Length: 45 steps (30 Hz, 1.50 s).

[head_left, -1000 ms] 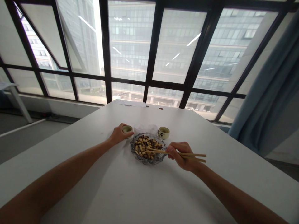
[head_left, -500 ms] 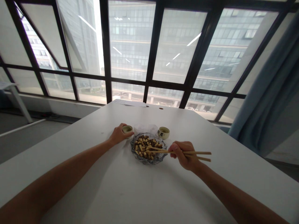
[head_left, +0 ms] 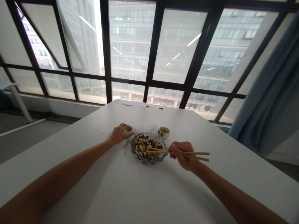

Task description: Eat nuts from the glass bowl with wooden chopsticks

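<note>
My left hand [head_left: 119, 134] is curled round the side of a small pale green cup [head_left: 127, 128] that stands on the table. In my right hand [head_left: 183, 154] is a pair of wooden chopsticks [head_left: 195, 153], their tips down among peanuts and dark seeds [head_left: 146, 144]. Those fill a scalloped clear glass bowl [head_left: 149, 161] between my hands. Whether the tips pinch a single peanut is too small to tell. Behind the bowl's right side stands a second pale green cup [head_left: 163, 133] with dark written characters.
Two small clear cups [head_left: 153, 128] stand behind the bowl, between the green ones. Papers [head_left: 130, 103] lie at the far end of the white table [head_left: 140, 193]. Beyond are dark-framed windows, with a blue curtain [head_left: 261, 102] on the right.
The chopsticks and my right hand have shifted very slightly left over the bowl. My left hand stays on the cup.
</note>
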Each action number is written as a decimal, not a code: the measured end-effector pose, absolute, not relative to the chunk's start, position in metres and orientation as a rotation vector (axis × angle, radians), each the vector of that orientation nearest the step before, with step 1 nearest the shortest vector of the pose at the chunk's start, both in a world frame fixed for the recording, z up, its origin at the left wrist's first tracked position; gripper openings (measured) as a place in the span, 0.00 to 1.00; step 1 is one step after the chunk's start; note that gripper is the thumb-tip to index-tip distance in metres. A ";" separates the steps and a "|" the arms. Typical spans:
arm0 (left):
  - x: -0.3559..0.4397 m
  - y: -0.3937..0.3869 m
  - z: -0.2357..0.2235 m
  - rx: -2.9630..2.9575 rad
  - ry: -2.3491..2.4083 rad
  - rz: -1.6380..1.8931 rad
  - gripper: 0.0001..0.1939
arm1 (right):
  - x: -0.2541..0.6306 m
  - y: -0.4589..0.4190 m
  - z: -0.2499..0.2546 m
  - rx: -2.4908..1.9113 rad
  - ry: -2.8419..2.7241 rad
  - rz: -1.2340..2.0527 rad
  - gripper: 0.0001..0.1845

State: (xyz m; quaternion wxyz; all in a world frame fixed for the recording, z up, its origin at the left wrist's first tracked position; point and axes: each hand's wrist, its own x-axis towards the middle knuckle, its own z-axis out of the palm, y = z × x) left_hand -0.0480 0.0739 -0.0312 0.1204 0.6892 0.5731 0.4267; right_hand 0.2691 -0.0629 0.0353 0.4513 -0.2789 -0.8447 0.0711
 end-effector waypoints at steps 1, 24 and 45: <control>-0.048 0.074 -0.031 2.014 1.672 1.248 0.31 | 0.269 -0.063 0.035 -0.689 -2.089 0.180 0.27; -0.048 0.075 -0.032 2.038 1.662 1.271 0.30 | 0.266 -0.063 0.032 -0.767 -2.201 0.212 0.23; -0.048 0.075 -0.032 2.024 1.621 1.278 0.31 | 0.265 -0.063 0.032 -0.796 -2.214 0.210 0.26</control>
